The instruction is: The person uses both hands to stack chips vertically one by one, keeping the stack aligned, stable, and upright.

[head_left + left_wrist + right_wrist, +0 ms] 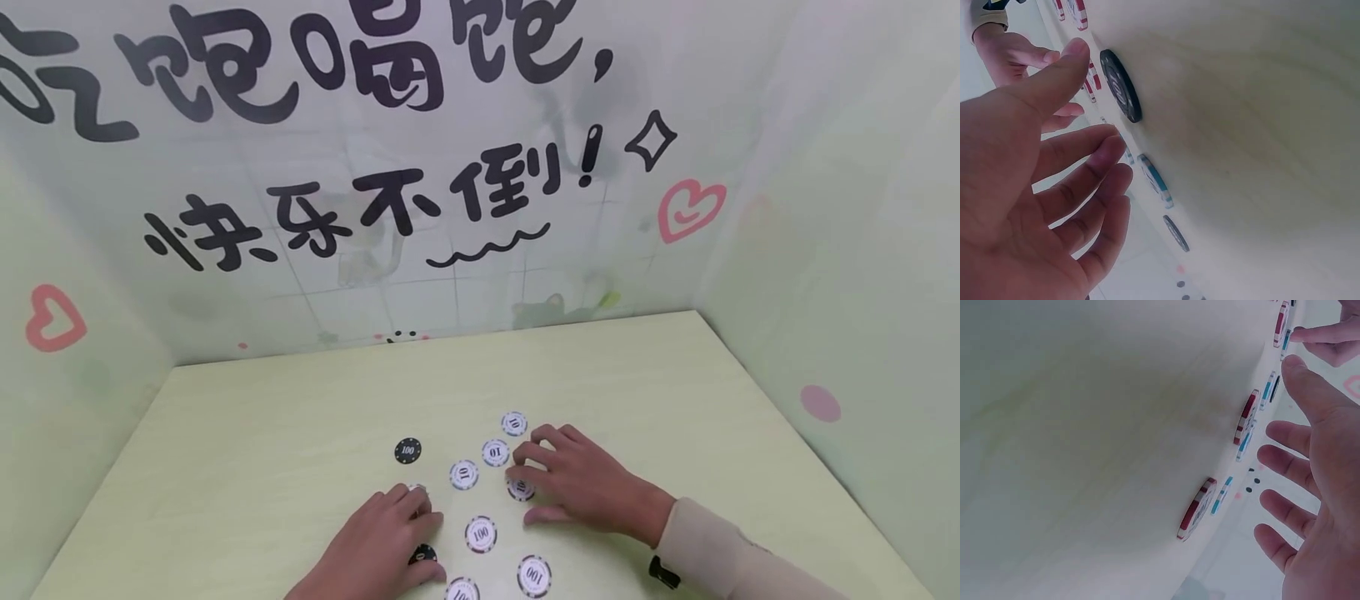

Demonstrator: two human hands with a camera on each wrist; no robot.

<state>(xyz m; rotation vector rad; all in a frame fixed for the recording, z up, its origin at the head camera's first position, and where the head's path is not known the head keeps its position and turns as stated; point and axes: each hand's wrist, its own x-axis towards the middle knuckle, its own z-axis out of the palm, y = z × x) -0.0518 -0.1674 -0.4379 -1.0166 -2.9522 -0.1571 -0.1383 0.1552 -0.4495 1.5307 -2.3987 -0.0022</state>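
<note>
My left hand [386, 533], fingers loosely bent, hovers close over the table with nothing in its grip. Between its thumb and forefinger a black poker chip [1121, 86] lies flat, partly covered in the head view. A blue-edged white chip [1155, 181] lies beyond the fingertips. On the other side, my right hand [570, 483] has its fingers spread and slightly bent, also holding nothing. Its fingers partly cover a white chip marked 10 or 100 [521, 489] in the head view. In the right wrist view a red-edged chip [1197, 509] lies left of the fingers.
White chips marked 10, such as this one [463, 475], lie between and beyond the hands. White 100 chips [481, 534] are nearer the front. Another black 100 chip [408, 451] lies farther back. Printed walls [450, 283] border the pale table [285, 417].
</note>
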